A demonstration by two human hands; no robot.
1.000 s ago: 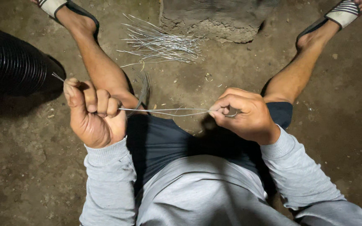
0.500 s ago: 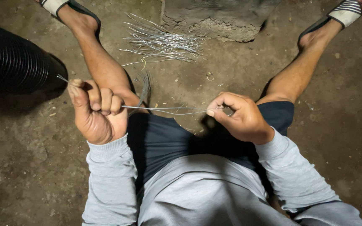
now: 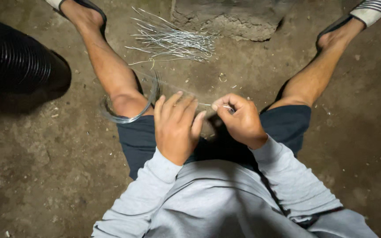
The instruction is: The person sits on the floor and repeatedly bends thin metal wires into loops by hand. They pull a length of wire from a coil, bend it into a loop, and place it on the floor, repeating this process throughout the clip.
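On my far left lies a black ribbed pipe (image 3: 16,61) on the dirt floor (image 3: 45,176). Next comes a loose coil of wire (image 3: 128,115) looped round my left knee. My left hand (image 3: 177,128) sits just right of it, fingers spread a little and lying flat, the tips reaching toward the other hand. I cannot tell if they grip anything. A thin wire (image 3: 206,105) runs sideways, left to right, between both hands. My right hand (image 3: 240,121) pinches its end with thumb and first finger. The right hand has the wire; the left is touching close. Up ahead lies a bundle of cut wires (image 3: 173,42) beside a concrete block (image 3: 230,17).
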